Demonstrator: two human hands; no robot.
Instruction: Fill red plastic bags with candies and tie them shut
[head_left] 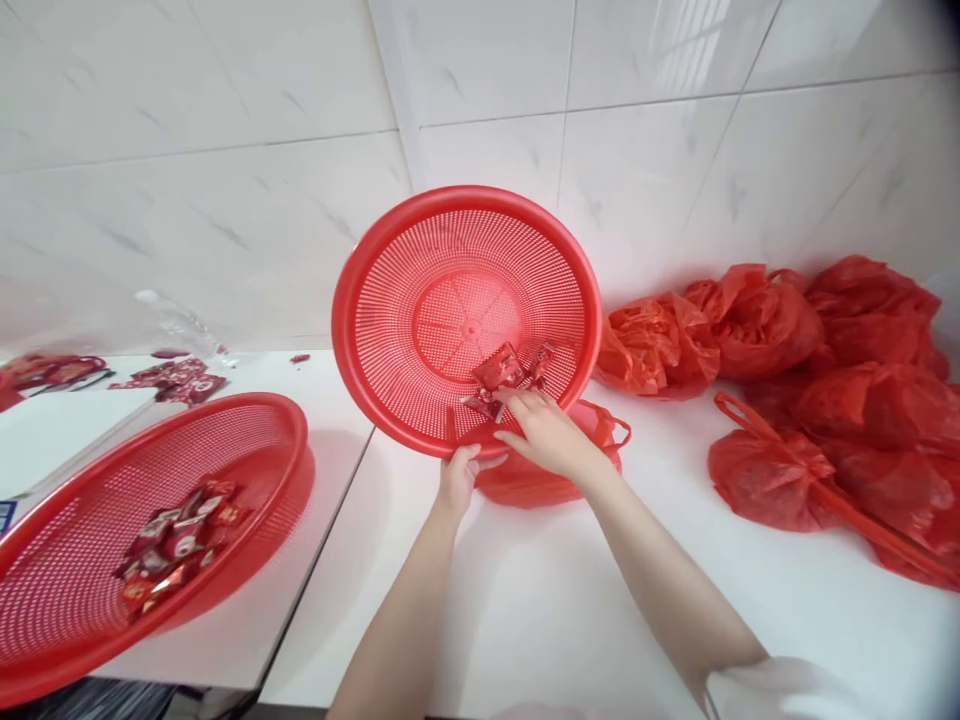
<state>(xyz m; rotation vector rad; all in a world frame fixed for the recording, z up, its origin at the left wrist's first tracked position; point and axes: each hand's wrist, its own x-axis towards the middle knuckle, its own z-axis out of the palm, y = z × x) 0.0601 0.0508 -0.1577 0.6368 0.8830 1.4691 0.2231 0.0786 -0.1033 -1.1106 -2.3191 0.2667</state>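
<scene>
1. The left hand (459,480) pinches the lower rim of the red basket (469,300), thumb and fingers closed about the edge.
2. The right hand (544,432) reaches over that rim, fingers on the small packets (499,368); whether they pinch one or merely rest there, I cannot tell.
3. The basket is tipped toward the viewer above the white table (517,610), mouth facing out. It is round, with a broad smooth rim, finely perforated walls and a flat base where spokes run from a central hub.
4. The packets, shiny red with pale and dark markings, lie in a loose cluster low on the wall; their print is too small to read.
5. Beneath the basket is a red bag (544,487), a handle loop showing at right; the basket and right arm hide its mouth.
6. To the left, a second basket (259,450) holds more packets, its far side cut off by the frame.
7. To the right, red bags (765,320) overlap, so their contents and number are unclear.
</scene>
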